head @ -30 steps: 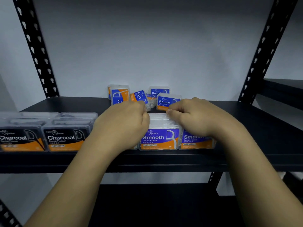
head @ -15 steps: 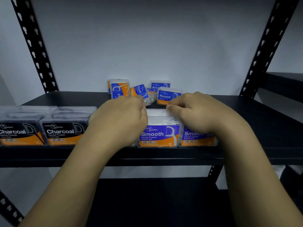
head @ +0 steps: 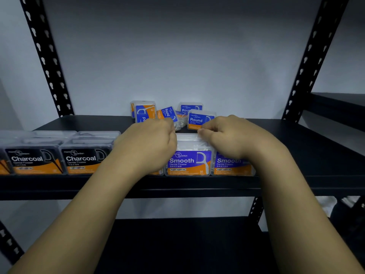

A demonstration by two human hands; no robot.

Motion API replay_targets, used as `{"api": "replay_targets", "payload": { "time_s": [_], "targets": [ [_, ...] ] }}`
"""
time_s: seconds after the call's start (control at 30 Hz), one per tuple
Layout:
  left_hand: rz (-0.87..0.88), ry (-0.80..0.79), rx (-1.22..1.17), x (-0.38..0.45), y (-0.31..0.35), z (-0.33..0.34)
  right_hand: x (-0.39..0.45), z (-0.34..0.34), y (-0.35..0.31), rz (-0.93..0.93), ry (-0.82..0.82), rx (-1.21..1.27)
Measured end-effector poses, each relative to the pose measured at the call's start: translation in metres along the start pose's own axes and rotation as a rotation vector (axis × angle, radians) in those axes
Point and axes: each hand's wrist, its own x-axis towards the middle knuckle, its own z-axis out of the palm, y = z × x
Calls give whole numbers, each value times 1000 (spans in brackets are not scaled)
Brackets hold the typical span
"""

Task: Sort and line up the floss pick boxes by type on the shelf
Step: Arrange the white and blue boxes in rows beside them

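Note:
Three blue-and-orange Smooth boxes stand in a row at the shelf's [head: 296, 186] front edge. My left hand [head: 150, 144] lies with curled fingers over the left one [head: 158, 172], which is almost fully hidden. The middle Smooth box [head: 188, 163] shows between my hands. My right hand [head: 233, 137] curls over the top of the right Smooth box [head: 231, 165], its thumb at the middle box's back edge. Black Charcoal boxes [head: 81, 160] are lined up on the left. Several small Round boxes [head: 197, 120] lie jumbled at the back.
Black perforated uprights [head: 47, 62] frame the shelf on both sides in front of a pale wall. Another shelf [head: 335, 103] adjoins on the right, and a lower dark shelf [head: 177, 244] sits beneath my forearms.
Both hands stay curled over the Smooth boxes in the same place. Only the view has shifted slightly.

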Motion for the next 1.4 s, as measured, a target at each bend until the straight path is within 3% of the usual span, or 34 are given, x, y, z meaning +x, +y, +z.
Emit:
{"api": "replay_targets", "payload": {
  "time_s": [0.2,0.43,0.6,0.8,1.4],
  "targets": [
    [20,9,8,2,-3,1,2,-1,1,-2,-15,20],
    [56,-129,-168,13,-14,-28,-1,-16,4,-25,62,51],
    [185,-235,-278,22,-37,-64,-7,-14,-1,-144,34,107],
    [198,-407,-124,24,-45,-49,-10,-3,-4,-230,-53,37],
    [164,-390,-201,19,-41,-38,-6,-3,0,-208,-70,40]
  ]
}}
